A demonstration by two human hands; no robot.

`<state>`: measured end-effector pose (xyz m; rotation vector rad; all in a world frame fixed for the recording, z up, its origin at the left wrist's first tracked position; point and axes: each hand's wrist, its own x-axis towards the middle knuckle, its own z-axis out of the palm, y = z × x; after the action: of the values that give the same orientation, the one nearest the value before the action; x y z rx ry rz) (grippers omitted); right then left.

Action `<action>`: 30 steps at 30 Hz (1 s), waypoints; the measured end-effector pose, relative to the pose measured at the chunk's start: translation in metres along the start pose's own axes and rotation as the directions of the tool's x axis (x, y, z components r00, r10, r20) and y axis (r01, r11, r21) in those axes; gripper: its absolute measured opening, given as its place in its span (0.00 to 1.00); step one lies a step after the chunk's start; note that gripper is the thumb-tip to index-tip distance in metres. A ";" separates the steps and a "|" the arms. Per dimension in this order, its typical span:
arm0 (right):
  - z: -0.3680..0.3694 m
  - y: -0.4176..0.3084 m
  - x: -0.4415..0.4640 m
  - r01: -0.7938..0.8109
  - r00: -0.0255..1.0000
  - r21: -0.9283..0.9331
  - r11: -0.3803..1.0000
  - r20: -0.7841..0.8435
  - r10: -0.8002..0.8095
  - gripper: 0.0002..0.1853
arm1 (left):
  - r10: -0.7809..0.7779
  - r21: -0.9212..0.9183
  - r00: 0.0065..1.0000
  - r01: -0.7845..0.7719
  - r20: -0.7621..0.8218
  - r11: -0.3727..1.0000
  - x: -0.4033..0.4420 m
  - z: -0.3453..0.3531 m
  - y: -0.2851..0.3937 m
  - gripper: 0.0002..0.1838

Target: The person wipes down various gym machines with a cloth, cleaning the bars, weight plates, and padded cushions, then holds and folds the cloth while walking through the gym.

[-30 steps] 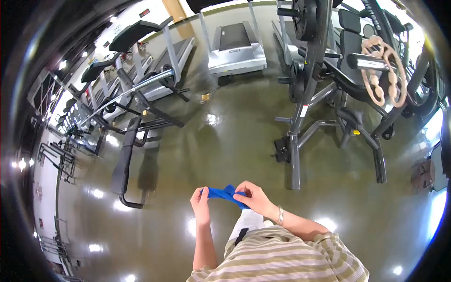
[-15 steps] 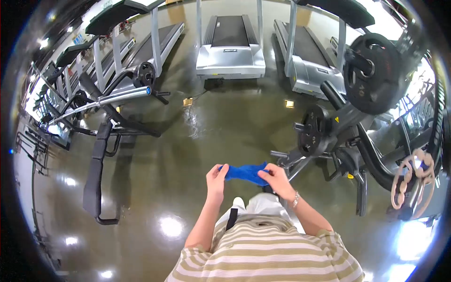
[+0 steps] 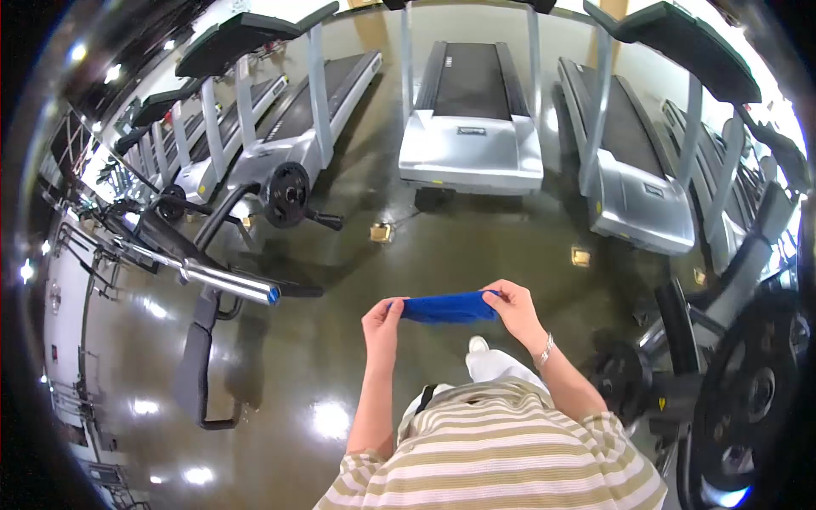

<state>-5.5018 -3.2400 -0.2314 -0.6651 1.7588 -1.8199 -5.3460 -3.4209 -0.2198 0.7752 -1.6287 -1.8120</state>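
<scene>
A blue cloth (image 3: 449, 308) is stretched nearly level between my two hands, in front of my body. My left hand (image 3: 384, 326) pinches its left end between thumb and fingers. At the other end, my right hand (image 3: 513, 311) grips the cloth's upper right corner, with a silver bracelet (image 3: 546, 349) on that wrist. Below the cloth, a white shoe (image 3: 478, 344) shows on the floor.
Treadmills (image 3: 471, 153) stand in a row ahead. A bench (image 3: 195, 365) and a barbell (image 3: 229, 280) are at the left. Weight plates (image 3: 752, 395) on a machine are close at the right. Floor sockets (image 3: 382, 233) lie ahead.
The cloth, bunched and folded earlier, is now drawn out straighter, and my hands are farther apart. The view has moved closer to the treadmills, and the weight machine has shifted to the lower right.
</scene>
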 end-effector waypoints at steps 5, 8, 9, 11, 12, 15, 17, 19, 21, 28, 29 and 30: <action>0.029 -0.003 0.137 -0.082 0.972 -0.069 0.994 0.215 0.095 0.07 | 0.026 0.106 0.984 -0.007 -0.177 0.994 0.096 -0.015 0.039 0.11; 0.060 0.013 0.206 -0.098 0.941 0.055 0.994 0.330 0.074 0.08 | -0.005 0.118 0.951 0.043 -0.308 0.992 0.147 -0.039 0.026 0.10; 0.070 0.018 0.233 -0.139 0.931 0.011 0.990 0.342 0.127 0.09 | -0.001 0.129 0.930 0.052 -0.366 0.990 0.166 -0.045 0.019 0.10; 0.092 0.029 0.283 -0.166 0.912 0.016 0.986 0.382 0.148 0.09 | -0.045 0.098 0.906 0.094 -0.420 0.991 0.204 -0.058 0.002 0.09; 0.101 0.043 0.308 -0.149 0.903 -0.035 0.988 0.402 0.150 0.10 | -0.093 0.080 0.883 0.146 -0.461 0.986 0.224 -0.064 -0.006 0.09; 0.133 0.061 0.389 -0.199 0.846 -0.074 0.977 0.490 0.209 0.13 | -0.142 -0.005 0.842 0.163 -0.520 0.987 0.300 -0.089 -0.034 0.10; 0.152 0.070 0.443 -0.292 0.804 -0.061 0.955 0.525 0.279 0.12 | -0.236 -0.198 0.843 0.157 -0.483 0.967 0.354 -0.105 -0.043 0.11; 0.171 0.061 0.498 -0.400 0.756 -0.044 0.915 0.550 0.357 0.11 | -0.229 -0.269 0.843 0.104 -0.487 0.957 0.410 -0.110 -0.031 0.12; 0.193 0.037 0.555 -0.422 0.760 -0.009 0.907 0.542 0.359 0.11 | -0.179 -0.264 0.857 0.053 -0.483 0.963 0.467 -0.122 -0.018 0.12; 0.242 0.027 0.711 -0.242 0.891 0.114 0.964 0.418 0.174 0.10 | -0.163 -0.172 0.884 0.095 -0.437 0.980 0.615 -0.136 0.022 0.12; 0.249 0.031 0.728 -0.255 0.891 0.123 0.959 0.414 0.184 0.10 | -0.163 -0.169 0.884 0.097 -0.439 0.981 0.634 -0.137 0.020 0.12; 0.254 0.036 0.745 -0.278 0.888 0.125 0.953 0.412 0.205 0.10 | -0.197 -0.179 0.871 0.128 -0.450 0.975 0.651 -0.138 0.023 0.12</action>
<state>-5.8869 -3.9269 -0.2629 -0.6521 1.3269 -1.5238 -5.6751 -3.9995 -0.2364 1.2043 -1.1352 -1.6616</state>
